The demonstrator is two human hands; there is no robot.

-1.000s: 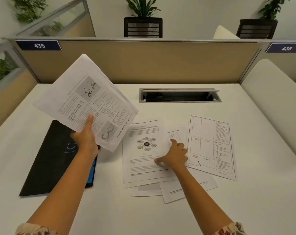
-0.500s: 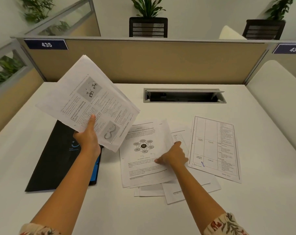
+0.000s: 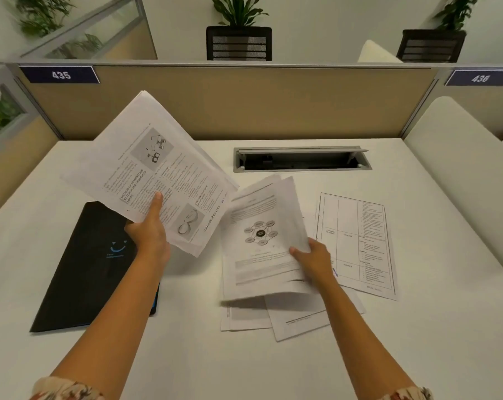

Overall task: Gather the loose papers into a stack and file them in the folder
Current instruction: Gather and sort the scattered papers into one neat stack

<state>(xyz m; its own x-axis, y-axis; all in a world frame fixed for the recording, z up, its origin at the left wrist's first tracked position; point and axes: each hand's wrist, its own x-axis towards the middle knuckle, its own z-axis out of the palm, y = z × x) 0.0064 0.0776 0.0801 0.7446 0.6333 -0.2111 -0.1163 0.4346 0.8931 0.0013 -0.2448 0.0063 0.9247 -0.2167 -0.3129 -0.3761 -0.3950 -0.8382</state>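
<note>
Across the white desk [image 3: 417, 327], from partition to near edge, the gathering step is under way, with nothing yet filed. At the left lies the black folder [image 3: 85, 269], closed and flat, its upper corner partly hidden beneath the raised papers. Above it the left hand [image 3: 149, 235] holds up the collected stack [image 3: 146, 168], tilted well clear of the surface, thumb pressed on the printed face and the fingers hidden behind. Near the middle the right hand [image 3: 316, 261] pinches the right edge of a few sheets topped by the diagram page [image 3: 259, 235]; they bow upward and their near edge has left the desk, though I cannot tell how many sheets are in the pinch. Below them a few loose sheets [image 3: 287, 316] lie overlapped and flat. To the right, just beside the right hand, the table page [image 3: 357, 241] lies flat on its own.

By my judgement the next move calls for carrying the pinched sheets leftward and sliding them onto the raised stack, edges roughly matched, with a grip firm enough that the lower pages do not slip out. The remaining flat sheets then need collecting before the folder can be opened
</note>
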